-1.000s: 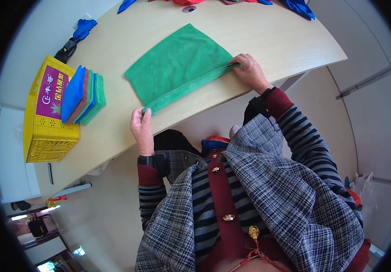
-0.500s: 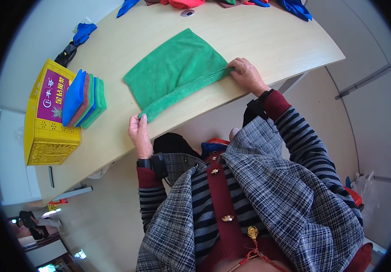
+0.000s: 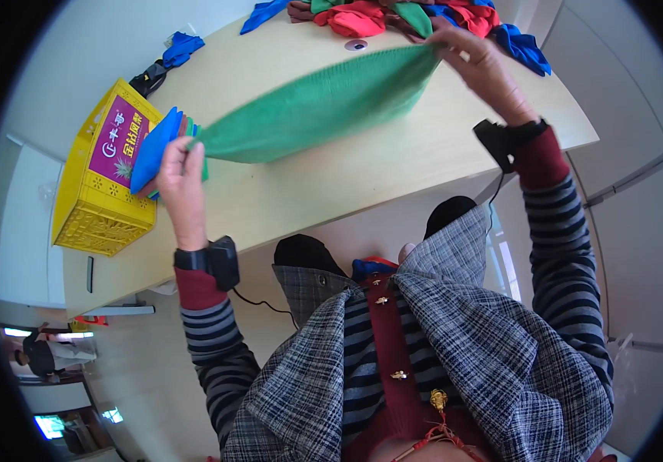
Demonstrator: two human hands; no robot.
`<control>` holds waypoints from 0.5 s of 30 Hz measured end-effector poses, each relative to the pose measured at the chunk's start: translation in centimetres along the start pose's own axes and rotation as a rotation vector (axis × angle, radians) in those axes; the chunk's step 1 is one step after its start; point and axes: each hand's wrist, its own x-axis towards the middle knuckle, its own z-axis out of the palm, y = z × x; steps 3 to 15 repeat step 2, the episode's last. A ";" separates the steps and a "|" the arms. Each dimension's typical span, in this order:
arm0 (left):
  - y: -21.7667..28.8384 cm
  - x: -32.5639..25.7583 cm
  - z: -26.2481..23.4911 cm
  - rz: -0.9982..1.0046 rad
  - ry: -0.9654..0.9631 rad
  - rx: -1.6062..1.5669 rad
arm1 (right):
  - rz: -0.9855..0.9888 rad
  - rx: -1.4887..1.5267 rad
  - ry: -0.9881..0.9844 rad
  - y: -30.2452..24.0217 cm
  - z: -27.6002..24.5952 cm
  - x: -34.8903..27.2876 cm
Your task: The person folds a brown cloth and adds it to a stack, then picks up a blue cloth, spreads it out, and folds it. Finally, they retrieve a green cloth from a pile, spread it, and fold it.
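Note:
A green cloth (image 3: 323,108) is stretched between my two hands, lifted off the table and blurred a little by motion. My left hand (image 3: 183,181) pinches its left corner, in front of the stack of folded cloths. My right hand (image 3: 485,71) grips the other corner, higher up at the far right. The cloth's stitched edge runs along the top, between the hands. Beside my left hand, the folded cloths (image 3: 156,150), blue on the near side with brown and green behind, stand against the yellow crate and are partly covered by the hand.
A yellow plastic crate (image 3: 108,223) with a purple label stands at the table's left. Loose red, blue, green and brown cloths (image 3: 356,20) lie along the far edge of the pale table (image 3: 331,173). A blue cloth (image 3: 183,48) lies at the far left. Another person (image 3: 46,354) is in the background.
Both hands have raised the green cloth from the table and moved it up and away. My hands are farther apart, the left shifted left toward the stack. The cloth was lying flat before.

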 end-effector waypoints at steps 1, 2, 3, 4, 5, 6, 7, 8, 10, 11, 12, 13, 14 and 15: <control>1.9 1.1 -0.4 -0.019 0.038 -0.045 | -0.087 0.072 0.018 -0.6 -1.4 1.3; 4.0 2.0 -0.6 -0.037 0.075 -0.089 | -0.039 0.149 -0.017 -1.3 -3.0 2.4; 4.0 2.0 -0.6 -0.037 0.075 -0.089 | -0.039 0.149 -0.017 -1.3 -3.0 2.4; 4.0 2.0 -0.6 -0.037 0.075 -0.089 | -0.039 0.149 -0.017 -1.3 -3.0 2.4; 4.0 2.0 -0.6 -0.037 0.075 -0.089 | -0.039 0.149 -0.017 -1.3 -3.0 2.4; 4.0 2.0 -0.6 -0.037 0.075 -0.089 | -0.039 0.149 -0.017 -1.3 -3.0 2.4; 4.0 2.0 -0.6 -0.037 0.075 -0.089 | -0.039 0.149 -0.017 -1.3 -3.0 2.4; 4.0 2.0 -0.6 -0.037 0.075 -0.089 | -0.039 0.149 -0.017 -1.3 -3.0 2.4; 4.0 2.0 -0.6 -0.037 0.075 -0.089 | -0.039 0.149 -0.017 -1.3 -3.0 2.4; 4.0 2.0 -0.6 -0.037 0.075 -0.089 | -0.039 0.149 -0.017 -1.3 -3.0 2.4; 4.0 2.0 -0.6 -0.037 0.075 -0.089 | -0.039 0.149 -0.017 -1.3 -3.0 2.4; 4.0 2.0 -0.6 -0.037 0.075 -0.089 | -0.039 0.149 -0.017 -1.3 -3.0 2.4; 4.0 2.0 -0.6 -0.037 0.075 -0.089 | -0.039 0.149 -0.017 -1.3 -3.0 2.4; 4.0 2.0 -0.6 -0.037 0.075 -0.089 | -0.039 0.149 -0.017 -1.3 -3.0 2.4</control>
